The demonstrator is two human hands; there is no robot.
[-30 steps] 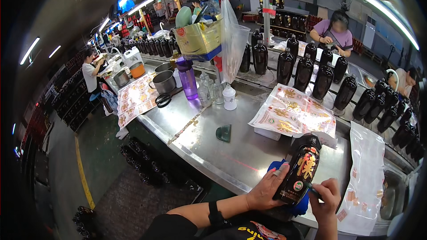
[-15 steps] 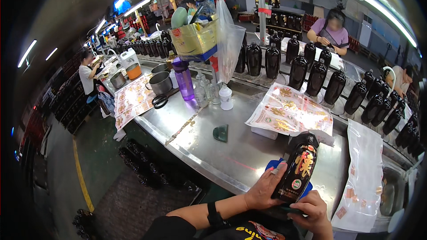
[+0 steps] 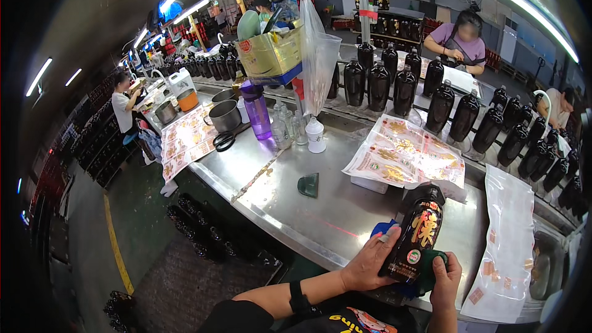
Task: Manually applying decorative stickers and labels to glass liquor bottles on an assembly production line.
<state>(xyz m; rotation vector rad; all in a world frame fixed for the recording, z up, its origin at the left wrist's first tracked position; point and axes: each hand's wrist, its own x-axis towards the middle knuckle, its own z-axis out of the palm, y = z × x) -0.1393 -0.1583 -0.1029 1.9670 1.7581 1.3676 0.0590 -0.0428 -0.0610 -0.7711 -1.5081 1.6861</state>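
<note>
A dark bottle [image 3: 414,234] with gold lettering and a small round green-and-white mark leans across the near right of the metal bench. My left hand [image 3: 370,264] grips its left side near the base. Closed between the thumb and fingers of my right hand [image 3: 446,279] is a dark green flat scraper [image 3: 431,264], held against the bottle's lower right side. Parts of a blue cloth [image 3: 383,228] show beneath and beside the bottle. A similar green flat piece [image 3: 308,185] lies farther left on the bench.
Printed label sheets [image 3: 401,154] rest behind the bottle; a white backing sheet [image 3: 504,240] lies to the right, beside a sink [image 3: 546,265]. Dark bottles [image 3: 443,106] line the conveyor, with a co-worker [image 3: 459,43] beyond. A purple bottle [image 3: 256,111], pot [image 3: 224,115] and scissors [image 3: 224,142] stand left.
My right hand has risen from the bottle's base to its lower right side, and the green scraper now shows upright there. Bottles on the conveyor have shifted.
</note>
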